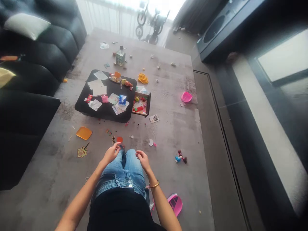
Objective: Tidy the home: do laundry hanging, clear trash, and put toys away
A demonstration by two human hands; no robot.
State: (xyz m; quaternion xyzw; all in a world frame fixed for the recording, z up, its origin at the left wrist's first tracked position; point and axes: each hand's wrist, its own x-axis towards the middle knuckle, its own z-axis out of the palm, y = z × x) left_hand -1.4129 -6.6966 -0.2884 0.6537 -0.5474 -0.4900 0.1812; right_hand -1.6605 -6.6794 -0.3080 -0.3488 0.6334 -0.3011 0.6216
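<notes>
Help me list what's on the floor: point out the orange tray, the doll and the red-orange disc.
Orange tray [84, 132]: head view, middle of its base.
Doll [178, 158]: head view, its blue clothing.
Red-orange disc [119, 139]: head view, middle of its top.

At nine o'clock the black sofa [26, 112] is cut off by the left edge, at twelve a wheeled shape [157, 25] dissolves in glare, past two a pale panel [284, 54] blurs, and near half past five the right forearm [160, 199], cropped below, hides part of a pink object [176, 205].
</notes>
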